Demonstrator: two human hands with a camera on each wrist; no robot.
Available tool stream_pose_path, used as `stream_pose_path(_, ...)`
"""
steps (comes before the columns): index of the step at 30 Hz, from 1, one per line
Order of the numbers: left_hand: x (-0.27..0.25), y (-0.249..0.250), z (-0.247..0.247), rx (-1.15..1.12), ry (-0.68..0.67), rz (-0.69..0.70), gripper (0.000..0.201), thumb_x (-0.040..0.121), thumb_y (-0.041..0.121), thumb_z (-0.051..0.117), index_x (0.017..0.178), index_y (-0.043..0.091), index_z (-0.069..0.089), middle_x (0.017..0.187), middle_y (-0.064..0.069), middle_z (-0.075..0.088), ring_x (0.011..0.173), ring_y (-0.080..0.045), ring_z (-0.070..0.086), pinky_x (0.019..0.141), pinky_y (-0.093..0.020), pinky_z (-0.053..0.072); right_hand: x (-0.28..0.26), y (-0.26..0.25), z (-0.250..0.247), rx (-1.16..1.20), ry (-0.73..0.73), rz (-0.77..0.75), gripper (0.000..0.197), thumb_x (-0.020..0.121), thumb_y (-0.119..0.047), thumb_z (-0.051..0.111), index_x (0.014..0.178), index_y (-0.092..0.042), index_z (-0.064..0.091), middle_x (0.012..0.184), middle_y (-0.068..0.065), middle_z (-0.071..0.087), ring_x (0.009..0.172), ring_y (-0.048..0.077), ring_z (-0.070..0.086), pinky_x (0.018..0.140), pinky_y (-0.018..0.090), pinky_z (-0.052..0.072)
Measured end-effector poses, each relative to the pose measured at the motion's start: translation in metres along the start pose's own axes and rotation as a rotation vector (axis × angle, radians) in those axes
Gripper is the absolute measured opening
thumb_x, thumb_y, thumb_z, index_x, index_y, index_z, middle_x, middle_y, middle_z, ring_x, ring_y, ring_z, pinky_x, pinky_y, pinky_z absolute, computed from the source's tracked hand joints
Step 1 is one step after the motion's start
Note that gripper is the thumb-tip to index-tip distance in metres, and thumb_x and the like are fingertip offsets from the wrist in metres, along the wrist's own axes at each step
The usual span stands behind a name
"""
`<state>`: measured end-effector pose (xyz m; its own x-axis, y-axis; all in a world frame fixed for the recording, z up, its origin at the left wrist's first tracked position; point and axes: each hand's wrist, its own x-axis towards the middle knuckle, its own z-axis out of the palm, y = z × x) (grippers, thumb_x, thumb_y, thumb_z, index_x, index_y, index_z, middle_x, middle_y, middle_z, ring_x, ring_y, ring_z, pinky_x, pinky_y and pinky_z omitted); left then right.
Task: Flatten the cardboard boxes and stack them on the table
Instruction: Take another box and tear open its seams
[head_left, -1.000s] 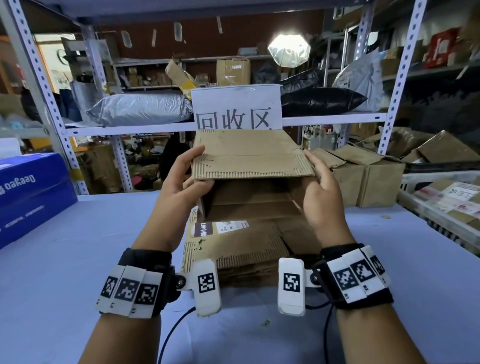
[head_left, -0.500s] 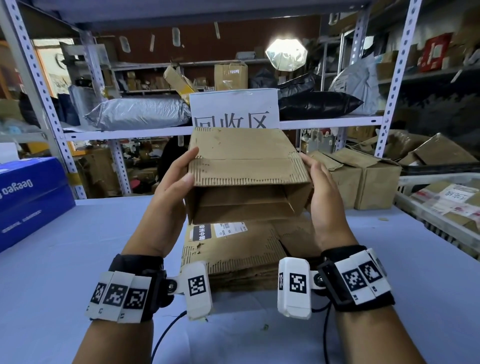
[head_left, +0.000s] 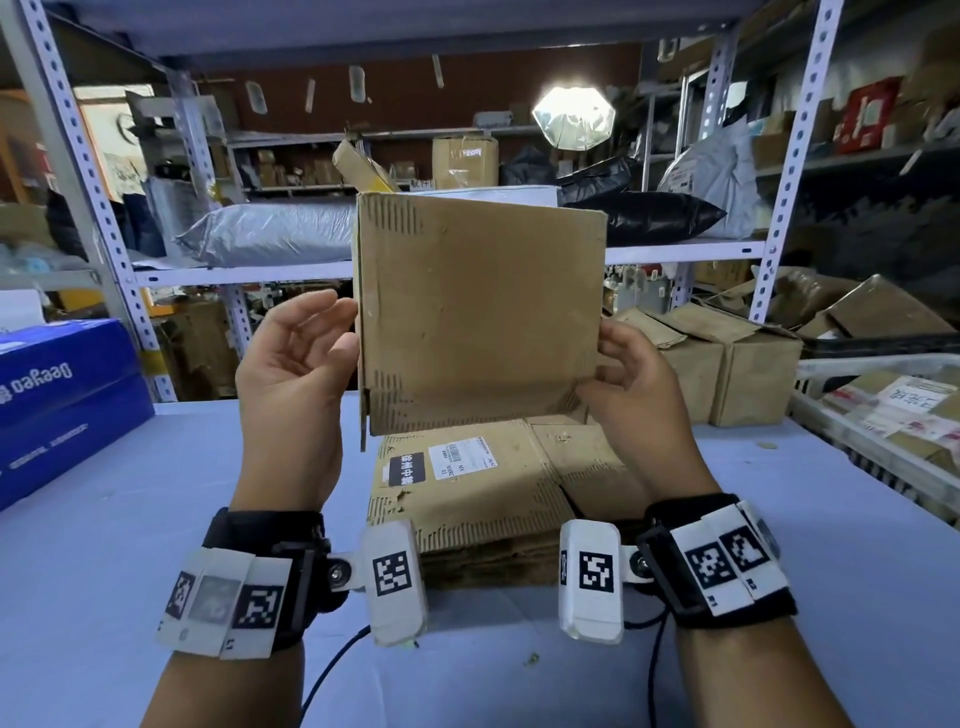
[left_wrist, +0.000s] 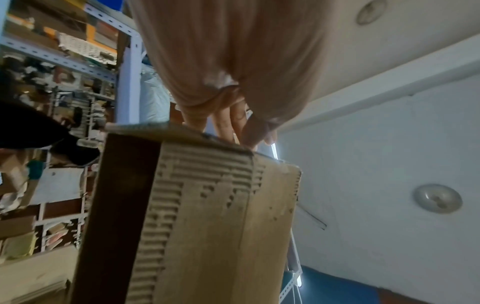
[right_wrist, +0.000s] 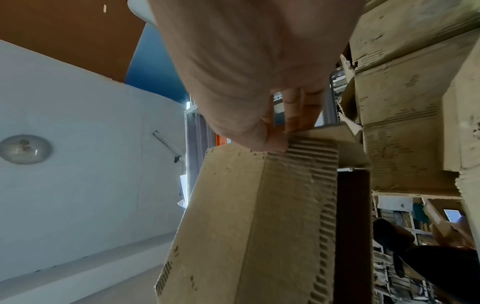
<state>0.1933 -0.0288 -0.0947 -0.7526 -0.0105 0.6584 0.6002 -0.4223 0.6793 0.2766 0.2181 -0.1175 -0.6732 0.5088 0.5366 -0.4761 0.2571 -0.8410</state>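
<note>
The left hand at nine o'clock steadies the box with relaxed, straightish fingers on its edge. The box stands upright in the air above the counter, over one flattened stack. At three o'clock the right hand pinches its lower corner. Two closed boxes sit at far right.

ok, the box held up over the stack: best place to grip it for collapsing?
Probably the two upright side edges, one hand from each side. The box stands on edge above the flattened stack, broad face toward the camera. The right hand already pinches the lower right edge; the left hand lies open along the left edge. Pushing the edges together should fold it.
</note>
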Motion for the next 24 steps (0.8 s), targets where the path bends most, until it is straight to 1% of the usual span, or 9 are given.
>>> stream_pose_path(2, -0.001, 0.005, 0.0, 0.053, 0.004, 0.006, 0.038, 0.096, -0.006, 0.061, 0.114, 0.027, 0.065, 0.122, -0.003, 0.069, 0.125, -0.025, 0.064, 0.109, -0.057, 0.047, -0.001, -0.001, 0.003, 0.026, 0.007, 0.01, 0.049, 0.089, 0.004, 0.061, 0.128, -0.026, 0.061, 0.122, -0.01, 0.067, 0.109, 0.01, 0.066, 0.076, 0.024, 0.056)
stream_pose_path(4, 0.0, 0.009, -0.001, 0.201, -0.018, -0.078, 0.037, 0.096, 0.023, 0.07, 0.129, 0.035, 0.058, 0.14, -0.001, 0.058, 0.13, -0.018, 0.058, 0.11, -0.049, 0.047, 0.0, -0.002, 0.003, 0.081, 0.058, 0.018, 0.039, 0.093, -0.003, 0.059, 0.122, -0.028, 0.064, 0.117, -0.01, 0.069, 0.108, 0.006, 0.066, 0.08, 0.022, 0.054)
stream_pose_path(7, 0.004, 0.009, -0.004, 0.417, -0.074, -0.413, 0.101, 0.069, 0.085, 0.064, 0.152, 0.036, 0.035, 0.152, 0.0, 0.047, 0.125, -0.017, 0.055, 0.101, -0.048, 0.046, -0.001, -0.003, 0.002, 0.149, 0.087, 0.026, 0.028, 0.098, -0.009, 0.058, 0.116, -0.03, 0.065, 0.116, -0.005, 0.071, 0.109, 0.01, 0.067, 0.088, 0.025, 0.054)
stream_pose_path(9, 0.003, 0.009, -0.006, 0.428, -0.169, -0.617, 0.115, 0.054, 0.098, 0.048, 0.151, 0.038, 0.039, 0.147, -0.002, 0.055, 0.122, -0.026, 0.061, 0.1, -0.054, 0.048, -0.001, -0.003, 0.0, 0.125, 0.072, 0.017, 0.029, 0.097, -0.008, 0.06, 0.112, -0.032, 0.064, 0.115, -0.008, 0.071, 0.107, 0.006, 0.067, 0.082, 0.02, 0.054)
stream_pose_path(14, -0.002, 0.013, -0.004, 0.425, -0.273, -0.617, 0.095, 0.059, 0.101, 0.043, 0.127, 0.036, 0.06, 0.11, -0.002, 0.078, 0.095, -0.026, 0.077, 0.086, -0.046, 0.057, 0.001, -0.003, -0.004, 0.134, 0.095, -0.004, 0.033, 0.09, 0.005, 0.064, 0.11, -0.022, 0.062, 0.112, -0.005, 0.072, 0.095, 0.004, 0.071, 0.071, 0.016, 0.053)
stream_pose_path(18, 0.0, 0.014, 0.002, 0.285, -0.226, -0.462, 0.076, 0.076, 0.073, 0.057, 0.136, 0.026, 0.055, 0.123, -0.004, 0.073, 0.106, -0.022, 0.074, 0.089, -0.044, 0.059, 0.001, -0.002, 0.0, 0.128, 0.12, 0.018, 0.035, 0.079, 0.011, 0.064, 0.095, -0.02, 0.06, 0.077, -0.009, 0.073, 0.067, 0.005, 0.069, 0.059, 0.02, 0.052)
stream_pose_path(21, 0.0, 0.009, 0.004, 0.069, -0.075, -0.339, 0.084, 0.073, 0.04, 0.079, 0.146, 0.021, 0.042, 0.116, 0.001, 0.076, 0.102, -0.018, 0.075, 0.074, -0.031, 0.061, 0.003, 0.007, -0.004, 0.063, 0.123, 0.135, 0.032, 0.081, 0.004, 0.063, 0.08, -0.028, 0.06, 0.083, 0.0, 0.062, 0.08, 0.019, 0.061, 0.081, 0.046, 0.057)
stream_pose_path(22, 0.0, 0.007, 0.004, 0.011, -0.04, -0.3, 0.087, 0.071, 0.031, 0.081, 0.147, 0.019, 0.04, 0.111, 0.0, 0.078, 0.099, -0.018, 0.075, 0.072, -0.029, 0.061, 0.003, 0.01, -0.007, 0.013, 0.117, 0.167, 0.026, 0.087, 0.004, 0.059, 0.084, -0.022, 0.059, 0.088, 0.004, 0.061, 0.086, 0.024, 0.059, 0.091, 0.054, 0.054)
stream_pose_path(24, -0.001, 0.004, 0.004, -0.068, -0.012, -0.248, 0.084, 0.071, 0.018, 0.081, 0.144, 0.012, 0.041, 0.108, -0.006, 0.078, 0.097, -0.02, 0.076, 0.072, -0.029, 0.061, 0.004, 0.013, -0.013, -0.031, 0.13, 0.208, 0.014, 0.095, 0.005, 0.05, 0.1, -0.005, 0.058, 0.1, 0.014, 0.06, 0.089, 0.027, 0.059, 0.089, 0.053, 0.053)
